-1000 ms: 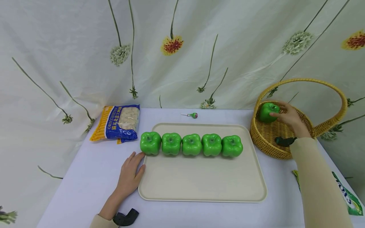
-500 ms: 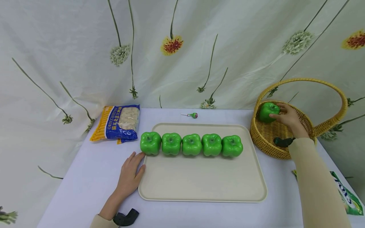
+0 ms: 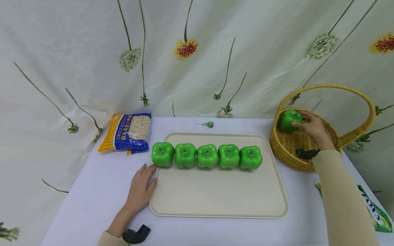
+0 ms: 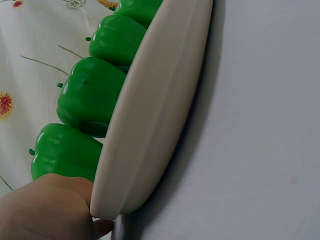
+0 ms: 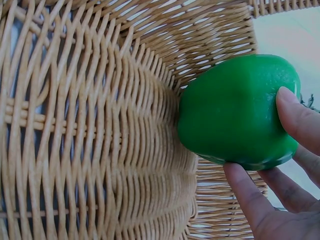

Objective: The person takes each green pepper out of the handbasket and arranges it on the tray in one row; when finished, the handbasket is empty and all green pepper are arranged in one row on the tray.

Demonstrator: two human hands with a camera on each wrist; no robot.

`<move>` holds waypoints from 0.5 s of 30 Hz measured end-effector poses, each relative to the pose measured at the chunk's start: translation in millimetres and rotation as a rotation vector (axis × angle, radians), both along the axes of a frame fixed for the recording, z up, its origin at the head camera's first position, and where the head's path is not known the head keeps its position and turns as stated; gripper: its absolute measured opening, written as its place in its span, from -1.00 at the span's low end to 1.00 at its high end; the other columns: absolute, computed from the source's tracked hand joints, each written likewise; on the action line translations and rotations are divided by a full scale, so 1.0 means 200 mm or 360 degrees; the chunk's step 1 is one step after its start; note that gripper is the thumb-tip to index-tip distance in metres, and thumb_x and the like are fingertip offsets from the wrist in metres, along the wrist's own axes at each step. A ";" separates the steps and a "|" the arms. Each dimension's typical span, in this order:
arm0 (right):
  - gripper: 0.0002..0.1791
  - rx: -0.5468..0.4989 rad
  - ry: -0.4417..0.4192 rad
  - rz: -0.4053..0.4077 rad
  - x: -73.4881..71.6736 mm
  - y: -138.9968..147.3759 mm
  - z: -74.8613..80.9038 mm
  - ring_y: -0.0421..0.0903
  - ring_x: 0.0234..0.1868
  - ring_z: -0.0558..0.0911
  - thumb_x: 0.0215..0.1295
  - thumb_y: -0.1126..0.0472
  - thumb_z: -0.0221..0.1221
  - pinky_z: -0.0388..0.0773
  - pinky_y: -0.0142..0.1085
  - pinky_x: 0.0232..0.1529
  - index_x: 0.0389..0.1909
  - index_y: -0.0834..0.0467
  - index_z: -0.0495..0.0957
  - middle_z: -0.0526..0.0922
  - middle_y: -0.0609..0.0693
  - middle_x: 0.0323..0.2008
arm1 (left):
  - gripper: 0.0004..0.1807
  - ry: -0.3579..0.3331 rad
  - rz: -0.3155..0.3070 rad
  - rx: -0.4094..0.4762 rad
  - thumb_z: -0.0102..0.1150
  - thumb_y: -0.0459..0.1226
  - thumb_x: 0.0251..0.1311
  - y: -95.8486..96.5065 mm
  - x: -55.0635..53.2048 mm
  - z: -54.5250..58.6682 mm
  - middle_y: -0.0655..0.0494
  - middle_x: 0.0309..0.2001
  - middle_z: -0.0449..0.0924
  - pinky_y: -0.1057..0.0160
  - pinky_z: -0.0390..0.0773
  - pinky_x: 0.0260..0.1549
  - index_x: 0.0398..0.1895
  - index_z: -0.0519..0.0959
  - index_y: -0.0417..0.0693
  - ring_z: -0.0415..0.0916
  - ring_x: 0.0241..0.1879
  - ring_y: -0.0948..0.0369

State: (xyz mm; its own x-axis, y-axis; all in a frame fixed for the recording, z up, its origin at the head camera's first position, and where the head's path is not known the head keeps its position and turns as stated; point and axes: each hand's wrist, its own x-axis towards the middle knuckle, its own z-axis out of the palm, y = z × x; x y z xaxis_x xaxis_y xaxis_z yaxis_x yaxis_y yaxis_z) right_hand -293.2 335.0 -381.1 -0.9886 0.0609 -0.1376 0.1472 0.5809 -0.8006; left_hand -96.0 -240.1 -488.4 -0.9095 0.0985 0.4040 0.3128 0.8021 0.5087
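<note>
Inside the wicker basket (image 3: pixel 295 164), at its left wall, my right hand (image 3: pixel 312 126) grips a green bell pepper (image 3: pixel 289 121). The right wrist view shows the thumb on one side of this bell pepper (image 5: pixel 235 110) and fingers on the other. Several more green bell peppers (image 3: pixel 207 156) stand in a row along the far part of the beige tray (image 3: pixel 218 194). My left hand (image 3: pixel 140 189) rests at the tray's left edge, fingers extended, fingertips close to the leftmost pepper (image 4: pixel 65 155). The left wrist view shows only part of that hand.
An orecchiette bag (image 3: pixel 132 131) lies at the back left. Behind the tray lies a lollipop (image 3: pixel 209 124). A green package (image 3: pixel 380 215) is partly covered by the right sleeve. The basket's tall handle (image 3: pixel 329 86) arches above the right hand. Floral cloth (image 3: pixel 184 82) hangs behind the table.
My right hand and the bell pepper it holds have stayed nearly still in the basket, with only a slight shift of the forearm. The left hand has not moved.
</note>
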 end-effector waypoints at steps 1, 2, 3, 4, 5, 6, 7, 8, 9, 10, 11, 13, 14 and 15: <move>-0.09 -0.0002 0.0004 0.0002 0.00 0.00 0.01 0.25 0.19 0.40 0.39 -0.01 0.12 0.50 0.00 0.22 0.54 0.23 -0.15 -0.07 0.45 0.48 | -0.51 -0.0001 0.0001 0.0001 0.07 -0.46 0.22 0.00 0.00 0.00 -0.33 0.22 0.46 -0.38 0.13 0.28 0.25 0.40 -0.39 0.20 0.32 -0.36; -0.09 -0.0014 0.0010 0.0004 0.01 0.00 0.01 0.22 0.19 0.41 0.40 0.00 0.12 0.55 -0.10 0.18 0.54 0.23 -0.15 -0.06 0.45 0.48 | -0.51 -0.0003 0.0001 0.0001 0.07 -0.46 0.22 0.00 0.00 0.00 -0.33 0.22 0.46 -0.38 0.13 0.28 0.25 0.40 -0.39 0.20 0.32 -0.36; -0.09 -0.0024 0.0012 0.0004 0.01 0.00 0.02 0.16 0.16 0.43 0.39 0.00 0.13 0.58 -0.19 0.15 0.54 0.23 -0.15 -0.05 0.45 0.47 | -0.51 -0.0002 0.0000 0.0000 0.07 -0.46 0.22 0.00 0.00 0.00 -0.33 0.22 0.46 -0.38 0.13 0.28 0.25 0.40 -0.39 0.20 0.32 -0.36; -0.10 -0.0024 0.0016 0.0009 0.02 0.00 0.03 0.12 0.15 0.44 0.39 0.01 0.13 0.60 -0.29 0.10 0.54 0.23 -0.14 -0.03 0.45 0.47 | -0.51 -0.0002 -0.0001 0.0000 0.07 -0.46 0.22 0.00 0.00 0.00 -0.33 0.22 0.46 -0.38 0.13 0.28 0.25 0.40 -0.38 0.20 0.32 -0.36; -0.10 -0.0021 0.0020 0.0012 0.02 0.00 0.04 0.08 0.13 0.44 0.39 0.02 0.14 0.61 -0.37 0.04 0.54 0.22 -0.14 -0.01 0.45 0.46 | -0.51 -0.0003 -0.0001 -0.0002 0.07 -0.46 0.22 0.00 0.00 0.00 -0.33 0.23 0.46 -0.38 0.13 0.28 0.25 0.40 -0.38 0.20 0.32 -0.36; -0.11 -0.0016 0.0027 0.0020 0.02 0.00 0.05 0.04 0.11 0.44 0.39 0.03 0.14 0.62 -0.45 -0.02 0.54 0.22 -0.13 0.01 0.45 0.45 | -0.51 -0.0002 -0.0003 -0.0003 0.07 -0.46 0.23 0.00 0.00 0.00 -0.32 0.23 0.46 -0.38 0.13 0.28 0.25 0.39 -0.38 0.20 0.32 -0.36; -0.11 -0.0013 0.0032 0.0022 0.02 0.00 0.05 0.05 0.12 0.44 0.39 0.03 0.14 0.61 -0.50 -0.08 0.54 0.22 -0.12 0.02 0.45 0.45 | -0.51 0.0000 -0.0003 -0.0003 0.06 -0.46 0.23 0.00 0.00 0.00 -0.32 0.23 0.46 -0.38 0.13 0.28 0.25 0.39 -0.38 0.20 0.32 -0.36; -0.11 -0.0012 0.0032 0.0026 0.03 0.00 0.06 0.07 0.13 0.44 0.39 0.02 0.14 0.61 -0.49 -0.07 0.54 0.21 -0.12 0.02 0.45 0.45 | -0.51 0.0004 -0.0004 -0.0006 0.06 -0.45 0.23 0.00 0.00 0.00 -0.32 0.23 0.46 -0.38 0.14 0.28 0.25 0.39 -0.38 0.20 0.32 -0.36; -0.10 -0.0010 0.0029 0.0031 0.03 0.00 0.07 0.10 0.16 0.43 0.39 0.01 0.14 0.60 -0.48 -0.06 0.55 0.20 -0.13 0.01 0.44 0.46 | -0.51 0.0007 -0.0006 -0.0007 0.07 -0.45 0.23 0.00 0.00 0.00 -0.32 0.22 0.46 -0.38 0.14 0.28 0.25 0.40 -0.38 0.20 0.32 -0.36; -0.09 -0.0001 0.0029 0.0036 0.04 0.00 0.08 0.15 0.21 0.40 0.38 -0.01 0.14 0.59 -0.49 -0.07 0.55 0.19 -0.14 0.00 0.42 0.47 | -0.51 0.0011 -0.0006 -0.0010 0.07 -0.45 0.23 0.00 0.00 0.00 -0.32 0.22 0.46 -0.38 0.14 0.27 0.25 0.40 -0.38 0.20 0.31 -0.36; -0.08 0.0001 0.0026 0.0035 0.04 0.00 0.09 0.20 0.26 0.37 0.38 -0.03 0.14 0.58 -0.48 -0.07 0.55 0.18 -0.15 -0.02 0.40 0.48 | -0.51 0.0012 -0.0005 -0.0009 0.07 -0.45 0.23 0.00 0.00 0.00 -0.32 0.22 0.46 -0.38 0.14 0.27 0.25 0.40 -0.37 0.21 0.31 -0.36; -0.05 0.0002 0.0028 0.0038 0.06 -0.01 0.11 0.28 0.35 0.28 0.36 -0.08 0.14 0.54 -0.48 -0.08 0.56 0.16 -0.17 -0.05 0.38 0.50 | -0.51 0.0015 -0.0003 -0.0009 0.07 -0.45 0.22 0.00 0.00 0.00 -0.32 0.22 0.47 -0.38 0.15 0.27 0.25 0.40 -0.38 0.21 0.31 -0.36; -0.04 0.0000 0.0028 0.0039 0.07 -0.01 0.12 0.30 0.37 0.25 0.35 -0.10 0.14 0.52 -0.49 -0.09 0.56 0.15 -0.18 -0.06 0.36 0.51 | -0.51 0.0014 -0.0003 -0.0012 0.07 -0.45 0.22 0.00 0.00 0.00 -0.32 0.22 0.46 -0.38 0.15 0.26 0.25 0.40 -0.38 0.21 0.31 -0.36; -0.03 0.0004 0.0035 0.0040 0.07 -0.01 0.13 0.31 0.38 0.24 0.35 -0.11 0.14 0.50 -0.51 -0.11 0.56 0.14 -0.17 -0.06 0.35 0.51 | -0.51 0.0012 0.0000 -0.0009 0.07 -0.45 0.22 0.00 0.00 0.00 -0.32 0.22 0.47 -0.39 0.15 0.26 0.25 0.40 -0.37 0.21 0.31 -0.36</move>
